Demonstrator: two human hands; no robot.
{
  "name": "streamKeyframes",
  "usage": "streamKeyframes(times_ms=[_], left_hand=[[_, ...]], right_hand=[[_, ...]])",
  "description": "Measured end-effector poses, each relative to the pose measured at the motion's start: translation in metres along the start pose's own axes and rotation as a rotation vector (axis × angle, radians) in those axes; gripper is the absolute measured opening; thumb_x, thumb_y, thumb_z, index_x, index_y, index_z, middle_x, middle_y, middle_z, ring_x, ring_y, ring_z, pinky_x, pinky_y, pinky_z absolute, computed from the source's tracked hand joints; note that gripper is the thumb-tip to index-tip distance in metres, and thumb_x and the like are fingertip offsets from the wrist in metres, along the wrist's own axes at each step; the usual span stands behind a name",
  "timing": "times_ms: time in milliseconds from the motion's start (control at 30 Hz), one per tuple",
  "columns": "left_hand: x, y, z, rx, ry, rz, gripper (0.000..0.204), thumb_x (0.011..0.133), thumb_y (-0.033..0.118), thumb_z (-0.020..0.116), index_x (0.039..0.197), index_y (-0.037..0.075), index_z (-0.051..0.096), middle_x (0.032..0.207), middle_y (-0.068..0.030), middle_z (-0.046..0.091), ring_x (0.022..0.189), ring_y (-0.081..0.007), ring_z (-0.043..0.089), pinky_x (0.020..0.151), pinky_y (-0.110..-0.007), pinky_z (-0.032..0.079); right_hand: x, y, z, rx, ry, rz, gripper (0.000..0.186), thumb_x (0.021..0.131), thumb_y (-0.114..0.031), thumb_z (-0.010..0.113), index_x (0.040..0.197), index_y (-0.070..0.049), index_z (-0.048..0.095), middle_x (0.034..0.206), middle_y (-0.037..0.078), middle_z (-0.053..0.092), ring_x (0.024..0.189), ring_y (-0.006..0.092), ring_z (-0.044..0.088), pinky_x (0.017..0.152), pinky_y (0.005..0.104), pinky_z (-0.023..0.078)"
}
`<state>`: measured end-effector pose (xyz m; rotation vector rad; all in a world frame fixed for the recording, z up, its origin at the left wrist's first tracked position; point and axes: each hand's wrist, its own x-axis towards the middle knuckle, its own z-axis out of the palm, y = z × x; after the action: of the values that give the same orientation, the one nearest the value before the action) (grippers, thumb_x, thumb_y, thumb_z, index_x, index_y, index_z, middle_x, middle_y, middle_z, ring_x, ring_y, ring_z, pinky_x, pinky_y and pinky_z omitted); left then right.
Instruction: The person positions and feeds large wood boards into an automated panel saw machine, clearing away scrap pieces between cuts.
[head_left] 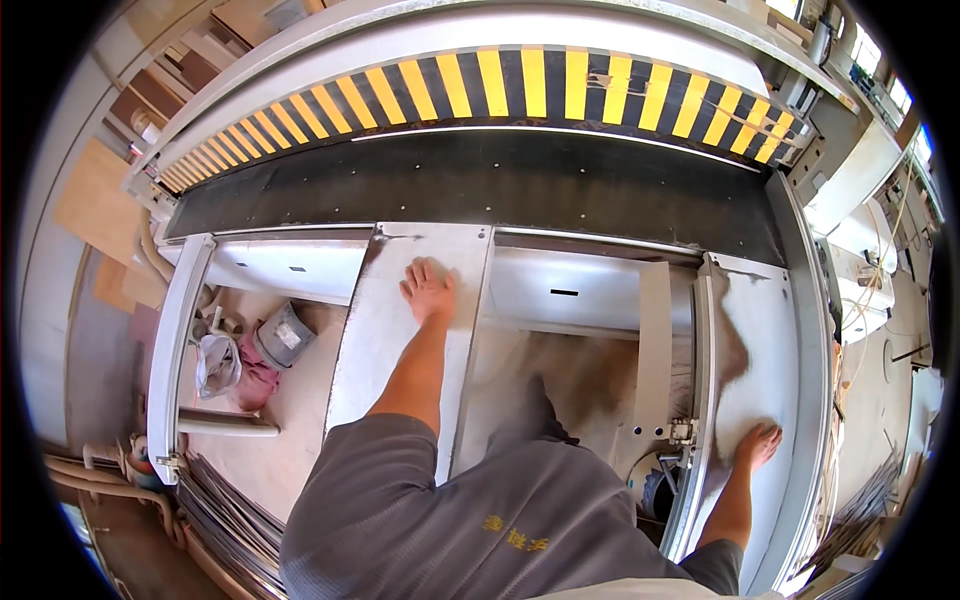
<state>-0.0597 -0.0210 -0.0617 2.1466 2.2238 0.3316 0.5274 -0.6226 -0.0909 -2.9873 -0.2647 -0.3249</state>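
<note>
My left hand (428, 290) rests palm down, fingers apart, on a pale metal panel (410, 375) that runs from the machine toward my body. Farther to the right, my right hand (758, 446) lies on a second pale metal panel (765, 345) with dark worn patches. No object shows in either hand. Both panels meet the black machine bed (450, 180) at their far ends. Beyond the bed is a beam with yellow and black stripes (487, 85).
Left of the panel, a grey bucket (283, 335) and a white bag (217, 366) sit on the floor inside a frame. A slotted metal rail (654, 345) stands beside the right panel. Long thin strips (235, 515) lie at lower left. Cables (880, 260) hang at right.
</note>
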Motion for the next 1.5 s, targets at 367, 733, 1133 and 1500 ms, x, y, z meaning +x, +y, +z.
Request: streamKeyframes(times_ms=[367, 733, 1133, 1500], left_hand=[[-0.004, 0.007, -0.013, -0.035, 0.015, 0.004, 0.072, 0.102, 0.054, 0.051, 0.16, 0.012, 0.041, 0.172, -0.0089, 0.032, 0.16, -0.0315, 0.024, 0.13, -0.056, 0.015], [0.001, 0.01, -0.014, -0.005, -0.017, 0.013, 0.074, 0.105, 0.052, 0.047, 0.165, 0.01, 0.035, 0.175, -0.0097, 0.028, 0.162, -0.0312, 0.021, 0.132, -0.053, 0.013], [-0.003, 0.003, -0.017, -0.012, -0.011, 0.011, 0.074, 0.103, 0.049, 0.049, 0.165, 0.013, 0.035, 0.174, -0.0104, 0.031, 0.161, -0.0319, 0.024, 0.131, -0.055, 0.016], [0.0, 0.008, -0.018, -0.005, -0.028, -0.003, 0.073, 0.103, 0.048, 0.048, 0.165, 0.012, 0.034, 0.174, -0.0107, 0.03, 0.162, -0.0312, 0.022, 0.131, -0.054, 0.015]], right_hand=[[-0.004, -0.004, -0.009, 0.041, -0.007, 0.013, 0.056, 0.111, -0.034, 0.048, 0.154, 0.001, 0.045, 0.161, 0.021, 0.045, 0.152, 0.0366, 0.039, 0.126, 0.0466, 0.032], [-0.002, -0.009, -0.015, 0.045, -0.024, 0.063, 0.059, 0.11, -0.036, 0.047, 0.157, 0.0, 0.044, 0.165, 0.019, 0.041, 0.156, 0.0342, 0.034, 0.129, 0.045, 0.026], [-0.008, -0.019, -0.026, 0.042, -0.029, 0.085, 0.06, 0.108, -0.035, 0.049, 0.155, 0.001, 0.044, 0.164, 0.02, 0.043, 0.156, 0.034, 0.034, 0.13, 0.0453, 0.023], [-0.009, -0.025, -0.034, 0.043, -0.041, 0.093, 0.06, 0.108, -0.035, 0.049, 0.156, 0.002, 0.044, 0.164, 0.02, 0.042, 0.156, 0.0332, 0.033, 0.13, 0.0447, 0.023]])
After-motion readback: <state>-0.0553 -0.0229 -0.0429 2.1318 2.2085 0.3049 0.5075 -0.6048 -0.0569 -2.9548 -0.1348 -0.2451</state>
